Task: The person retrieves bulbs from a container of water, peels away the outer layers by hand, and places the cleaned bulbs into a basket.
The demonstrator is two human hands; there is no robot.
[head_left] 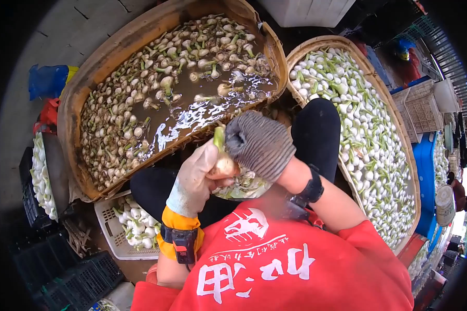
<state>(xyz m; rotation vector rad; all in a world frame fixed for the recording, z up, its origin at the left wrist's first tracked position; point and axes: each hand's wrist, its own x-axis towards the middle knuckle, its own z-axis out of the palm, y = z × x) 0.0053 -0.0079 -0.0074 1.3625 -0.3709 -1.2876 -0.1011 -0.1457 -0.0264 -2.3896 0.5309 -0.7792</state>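
My left hand point(198, 173), in a pale glove, grips a brownish-white bulb point(224, 166) that looks like fresh garlic or onion. The bulb's short green stem points up, away from my body. Close beside the stem is my right hand point(259, 145), in a grey ribbed glove with dark stains. Its fingers are curled shut, and whatever they hold is hidden. Under both hands, between my knees, lies a heap of pale peelings or bulbs point(244, 187), partly covered.
A large brown tub point(70, 124) of muddy water and unpeeled bulbs stands ahead to the left. To the right, a long tub point(371, 78) holds white bulbs with green stems. A white basket point(108, 220) of bulbs sits by my left side. Black crates point(83, 280) are lower left.
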